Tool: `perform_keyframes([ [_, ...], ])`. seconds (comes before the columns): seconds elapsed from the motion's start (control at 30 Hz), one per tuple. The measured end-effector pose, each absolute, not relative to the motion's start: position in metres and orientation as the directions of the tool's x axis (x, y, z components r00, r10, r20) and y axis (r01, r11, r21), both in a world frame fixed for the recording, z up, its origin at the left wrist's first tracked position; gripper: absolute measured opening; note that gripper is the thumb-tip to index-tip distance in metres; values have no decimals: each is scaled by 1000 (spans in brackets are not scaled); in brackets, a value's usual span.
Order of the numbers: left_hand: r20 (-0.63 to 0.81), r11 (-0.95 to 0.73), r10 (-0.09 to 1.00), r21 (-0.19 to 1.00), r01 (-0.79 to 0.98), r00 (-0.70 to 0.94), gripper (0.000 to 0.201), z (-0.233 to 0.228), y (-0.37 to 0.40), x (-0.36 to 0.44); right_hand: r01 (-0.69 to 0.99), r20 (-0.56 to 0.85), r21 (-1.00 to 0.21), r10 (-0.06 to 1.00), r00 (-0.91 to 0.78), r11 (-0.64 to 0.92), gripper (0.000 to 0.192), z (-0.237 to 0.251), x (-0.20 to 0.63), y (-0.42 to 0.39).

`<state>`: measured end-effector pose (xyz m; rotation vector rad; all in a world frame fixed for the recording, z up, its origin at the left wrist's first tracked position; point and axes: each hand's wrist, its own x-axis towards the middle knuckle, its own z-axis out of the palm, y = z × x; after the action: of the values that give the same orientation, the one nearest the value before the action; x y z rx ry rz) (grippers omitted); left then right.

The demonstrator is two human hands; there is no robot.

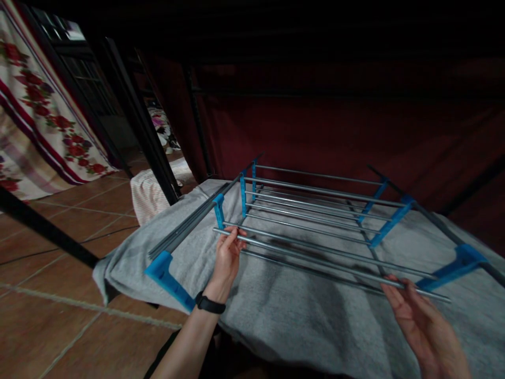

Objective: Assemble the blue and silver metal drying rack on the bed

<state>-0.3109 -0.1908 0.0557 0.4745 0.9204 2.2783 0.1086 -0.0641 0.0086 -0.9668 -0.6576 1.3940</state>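
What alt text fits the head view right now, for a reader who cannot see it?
Two bare hands, left hand and right hand, each grip one end of a thin grey metal rod over a half-built rack of metal rods and blue plastic brackets. The rack lies on a grey fleece blanket above a terracotta tiled floor.

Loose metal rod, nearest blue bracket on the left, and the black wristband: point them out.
Loose metal rod (315, 257): head view, middle of its shaft between the two hands.
Nearest blue bracket (168, 276): head view, its flat plastic arm on the left rail.
Black wristband (210, 303): head view, the band on the left wrist.
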Motion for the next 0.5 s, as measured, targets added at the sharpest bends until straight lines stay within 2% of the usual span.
perform_keyframes([
  [0.5,102,-548,694,716,-432,-713,36,69,-190,-309,-562,-155,-825,978,140,-50,23,2,119,-55],
])
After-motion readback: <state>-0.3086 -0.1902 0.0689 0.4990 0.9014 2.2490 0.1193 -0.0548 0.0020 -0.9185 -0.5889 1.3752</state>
